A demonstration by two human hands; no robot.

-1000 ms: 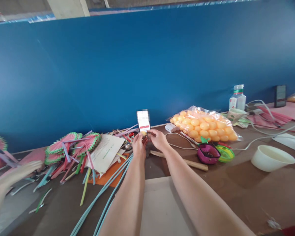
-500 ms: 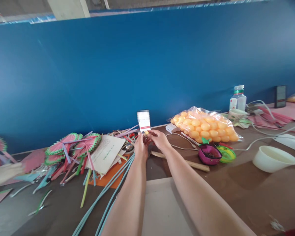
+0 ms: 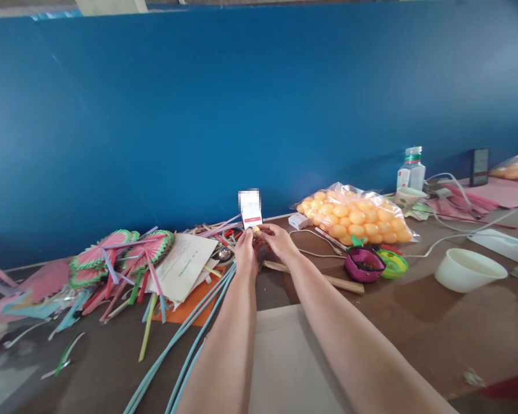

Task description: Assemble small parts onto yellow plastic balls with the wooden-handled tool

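Both arms reach forward to the back of the table, where my left hand (image 3: 246, 252) and my right hand (image 3: 277, 238) meet with fingers pinched. Between the fingertips is a small yellowish thing (image 3: 255, 229), too small to name; both hands seem to be on it. Right behind them a phone (image 3: 252, 215) with a lit screen stands against the blue wall. A shiny round metal thing (image 3: 224, 253) lies left of my left hand. Under my right forearm passes a wooden stick (image 3: 343, 284).
Pink-green paper fans (image 3: 99, 253), a printed sheet (image 3: 185, 265) and light-blue tubes (image 3: 176, 339) lie left. On the right are a bag of orange balls (image 3: 358, 215), a purple container (image 3: 363, 265), a white bowl (image 3: 470, 273), a bottle (image 3: 411, 171) and white cables.
The view has shifted slightly, so things sit a little higher and further left. My hands stay together at the phone. Another person's hand at the far left has mostly left the view.
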